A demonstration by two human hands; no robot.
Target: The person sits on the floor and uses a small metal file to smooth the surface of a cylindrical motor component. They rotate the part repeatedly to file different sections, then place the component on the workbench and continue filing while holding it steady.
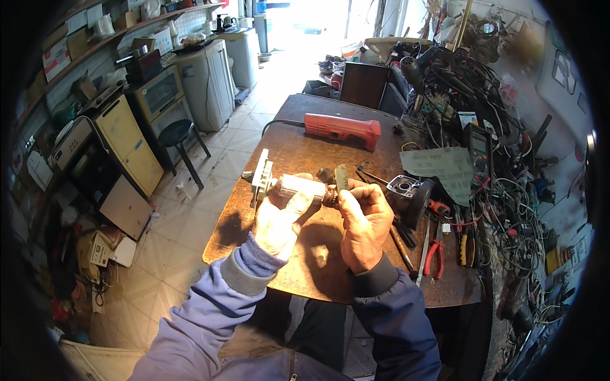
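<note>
My left hand (278, 227) is wrapped round the body of a motor armature (298, 186), held level above the table. A pale metal bearing plate (262, 178) sits on its left end. At the right end, by the copper commutator (330, 195), my right hand (365, 222) pinches a small strip of sandpaper (342, 178) between thumb and fingers. The strip stands upright against or very close to the commutator; exact contact is hidden by the fingers. Beyond the hands lies a red power tool housing (340, 130) with a black cord.
On the wooden table (238, 222), a larger sandpaper sheet (438, 170), a gear head with metal flange (406, 190), a multimeter (478, 149) and red-handled pliers (434, 257) lie to the right. Tangled cables (527, 254) crowd the right edge. A black stool (178, 136) stands left.
</note>
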